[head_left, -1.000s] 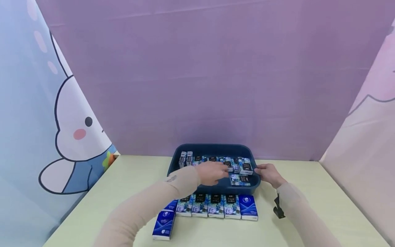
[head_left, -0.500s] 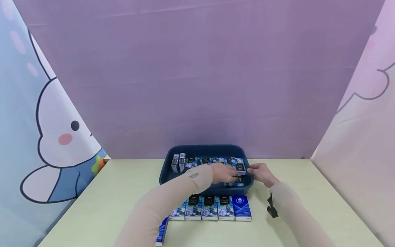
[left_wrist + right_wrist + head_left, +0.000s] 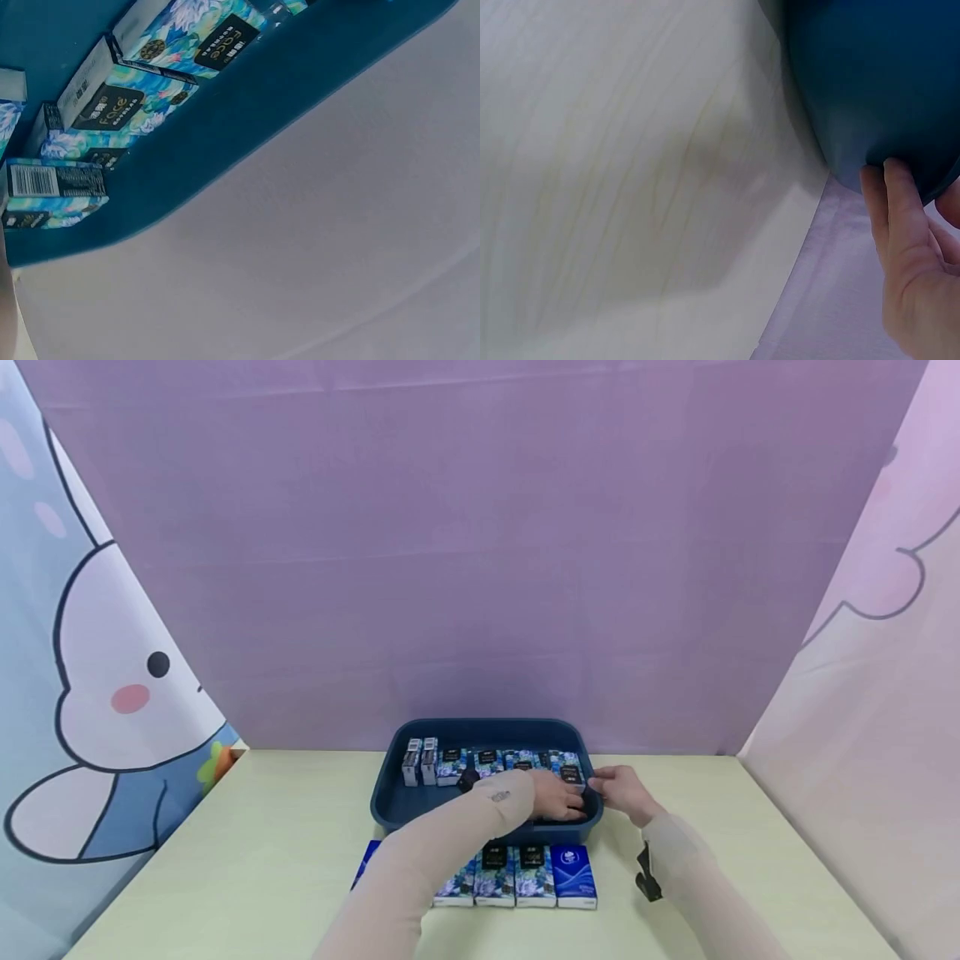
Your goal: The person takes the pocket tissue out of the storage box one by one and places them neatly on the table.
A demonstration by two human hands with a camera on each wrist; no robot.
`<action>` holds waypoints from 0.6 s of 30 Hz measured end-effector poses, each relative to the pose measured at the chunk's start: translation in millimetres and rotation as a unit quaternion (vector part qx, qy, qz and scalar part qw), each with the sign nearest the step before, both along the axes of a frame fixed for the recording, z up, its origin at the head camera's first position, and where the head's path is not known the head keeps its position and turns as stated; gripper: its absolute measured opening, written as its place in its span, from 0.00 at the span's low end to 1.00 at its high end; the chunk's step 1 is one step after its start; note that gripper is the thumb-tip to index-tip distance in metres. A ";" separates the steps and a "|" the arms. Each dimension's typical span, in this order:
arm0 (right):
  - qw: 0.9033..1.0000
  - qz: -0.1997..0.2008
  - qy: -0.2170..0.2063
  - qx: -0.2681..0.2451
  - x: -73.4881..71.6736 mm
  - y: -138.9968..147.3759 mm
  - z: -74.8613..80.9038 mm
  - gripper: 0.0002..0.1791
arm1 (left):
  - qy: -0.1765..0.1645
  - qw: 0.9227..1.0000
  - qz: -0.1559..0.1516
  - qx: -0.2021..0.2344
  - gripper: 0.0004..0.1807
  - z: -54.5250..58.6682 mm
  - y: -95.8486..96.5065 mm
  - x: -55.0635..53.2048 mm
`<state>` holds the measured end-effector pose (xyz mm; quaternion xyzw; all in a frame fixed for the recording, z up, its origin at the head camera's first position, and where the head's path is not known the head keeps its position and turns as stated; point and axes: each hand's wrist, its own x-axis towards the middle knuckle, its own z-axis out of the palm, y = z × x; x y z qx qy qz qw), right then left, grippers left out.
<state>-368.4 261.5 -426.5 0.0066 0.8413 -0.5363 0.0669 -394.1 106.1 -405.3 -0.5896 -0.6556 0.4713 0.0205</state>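
A dark blue plastic tub (image 3: 401, 806) stands at the far side of the table, with several boxes of floral-printed tissue packs (image 3: 452, 766) inside along its back. My left hand (image 3: 557, 797) reaches down into the tub's right front part, over the spot where a flat floral pack lay. That pack is hidden beneath it, so its grip does not show. My right hand (image 3: 624, 793) pinches the tub's right rim; in the right wrist view its fingers (image 3: 904, 210) lie along the outer wall. Close floral packs labelled "Face" (image 3: 116, 112) appear in the left wrist view.
In front of the tub, floral packs (image 3: 495, 881) and a plain blue pack (image 3: 573, 881) lie in a row. Another blue pack (image 3: 365, 862) is mostly hidden behind the left sleeve. A purple cloth wall (image 3: 480, 568) rises behind the table.
My left hand has moved down to the right, covering the flat pack inside the tub. The right hand stays at the rim. The view has shifted slightly.
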 end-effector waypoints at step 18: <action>1.000 -0.008 -0.010 -0.013 1.1 -0.5 -0.7 0.20 | -0.049 0.995 0.069 0.048 0.24 -22.1 3.4 -11.9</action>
